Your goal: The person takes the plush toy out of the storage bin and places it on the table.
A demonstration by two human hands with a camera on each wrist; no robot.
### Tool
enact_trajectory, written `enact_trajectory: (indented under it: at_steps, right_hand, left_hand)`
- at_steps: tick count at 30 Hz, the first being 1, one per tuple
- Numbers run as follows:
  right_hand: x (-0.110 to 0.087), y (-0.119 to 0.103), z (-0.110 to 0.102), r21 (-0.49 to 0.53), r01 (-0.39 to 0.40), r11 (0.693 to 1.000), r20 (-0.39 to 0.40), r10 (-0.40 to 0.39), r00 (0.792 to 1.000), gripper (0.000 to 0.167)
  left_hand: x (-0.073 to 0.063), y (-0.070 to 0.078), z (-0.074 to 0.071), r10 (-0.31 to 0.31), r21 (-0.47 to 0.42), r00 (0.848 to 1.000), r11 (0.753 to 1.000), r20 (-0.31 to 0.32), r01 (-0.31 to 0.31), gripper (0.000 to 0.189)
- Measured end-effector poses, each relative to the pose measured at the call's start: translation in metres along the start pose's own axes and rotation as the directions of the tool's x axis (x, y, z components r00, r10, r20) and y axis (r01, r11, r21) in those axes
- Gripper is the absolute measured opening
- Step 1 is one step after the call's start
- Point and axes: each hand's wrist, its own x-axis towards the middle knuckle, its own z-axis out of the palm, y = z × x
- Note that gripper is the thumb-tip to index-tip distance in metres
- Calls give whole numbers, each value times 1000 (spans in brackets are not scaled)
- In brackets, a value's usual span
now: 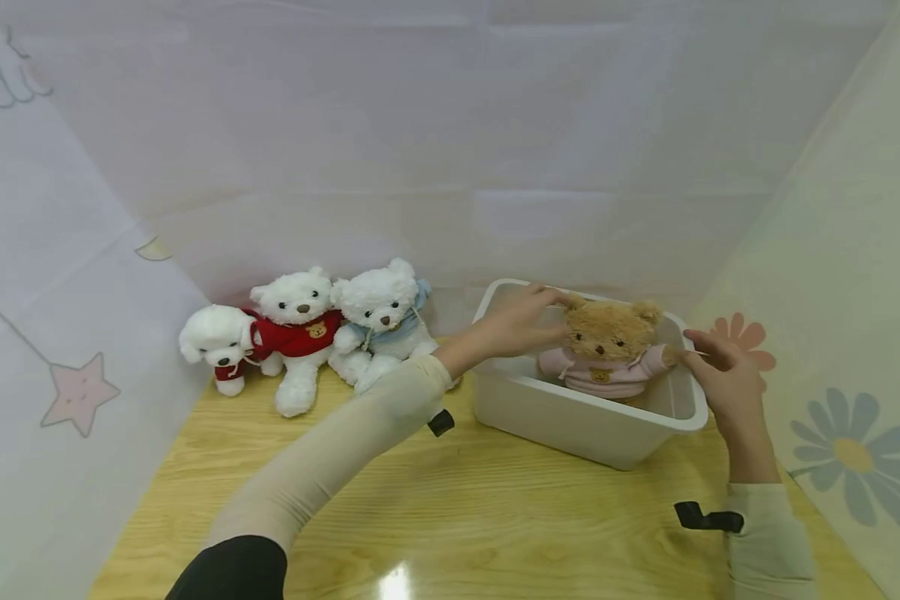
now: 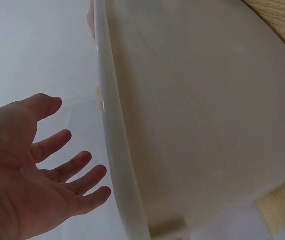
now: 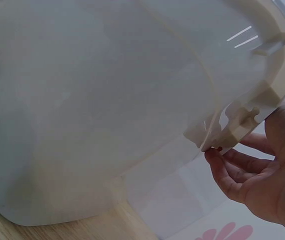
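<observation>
A white plastic bin (image 1: 562, 417) stands on the table, with a tan teddy bear (image 1: 603, 332) in a pink top sitting upright inside. My left hand (image 1: 521, 323) reaches over the bin's left part, fingertips beside the bear's ear. In the left wrist view, that hand (image 2: 42, 170) is spread with relaxed fingers and nothing in the palm, just past the rim (image 2: 113, 130). At the bin's right end, my right hand (image 1: 727, 379) grips the rim. Seen from the right wrist, its fingers (image 3: 240, 165) curl at the handle cutout (image 3: 240, 122).
Left of the bin sit a white plush dog (image 1: 217, 337) in red, a white bear (image 1: 300, 333) in a red sweater and a white bear (image 1: 386, 312) in a blue top. Pale cloth walls (image 1: 450, 150) border the wooden table (image 1: 495, 508).
</observation>
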Motion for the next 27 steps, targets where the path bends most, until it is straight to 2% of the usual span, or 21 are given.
enact_trajectory:
  at_steps: [2, 4, 10, 13, 18, 20, 22, 24, 27]
  right_hand:
    - [0, 1, 0, 50, 1, 999, 1, -1, 1000, 55]
    - [-1, 3, -1, 101, 6, 995, 1, -7, 1000, 53]
    - [2, 5, 2, 216, 21, 976, 0, -22, 1000, 50]
    - [4, 5, 4, 168, 22, 986, -1, -22, 1000, 50]
    - [5, 6, 4, 30, 36, 999, -5, -36, 999, 52]
    - [4, 5, 3, 17, 39, 999, -13, -39, 999, 51]
    - [4, 5, 2, 7, 39, 999, -19, -39, 999, 51]
    - [3, 4, 2, 8, 42, 999, -24, -42, 999, 51]
    - [3, 3, 3, 28, 48, 998, -24, -47, 999, 52]
  left_hand:
    - [12, 6, 5, -39, 7, 998, 999, 45, 39, 58]
    - [24, 11, 10, -49, 23, 995, 999, 81, 47, 62]
    - [56, 24, 22, -3, 184, 988, 982, 157, -27, 64]
    - [66, 28, 27, -34, 281, 981, 959, 190, -21, 69]
    - [79, 33, 37, -144, 442, 964, 897, 225, 31, 77]
    - [82, 33, 40, -177, 483, 956, 874, 236, 42, 79]
    - [84, 34, 42, -198, 504, 948, 862, 247, 48, 81]
    - [84, 33, 42, -210, 500, 944, 864, 257, 56, 85]
    - [82, 31, 42, -226, 457, 934, 886, 275, 80, 95]
